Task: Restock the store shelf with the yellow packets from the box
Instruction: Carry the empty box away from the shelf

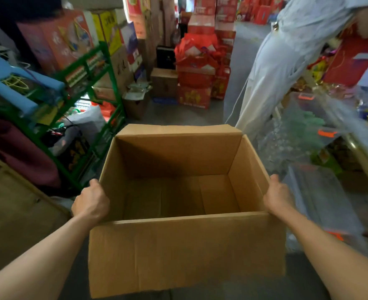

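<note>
One open cardboard box (185,245) is sitting near centre, showing no packets inside, two hands, left hand (91,201) and right hand (278,197), are gripping its sides, and one person in white (282,61) is standing far right.

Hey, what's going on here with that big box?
A person is holding an open cardboard box by its two sides, the left hand gripping the left wall and the right hand the right wall. The box looks empty: only its bare bottom shows, with no yellow packets inside. A green shelf rack stands to the left, stacks of red gift boxes ahead, and another person in pale clothes stands to the right.
</note>
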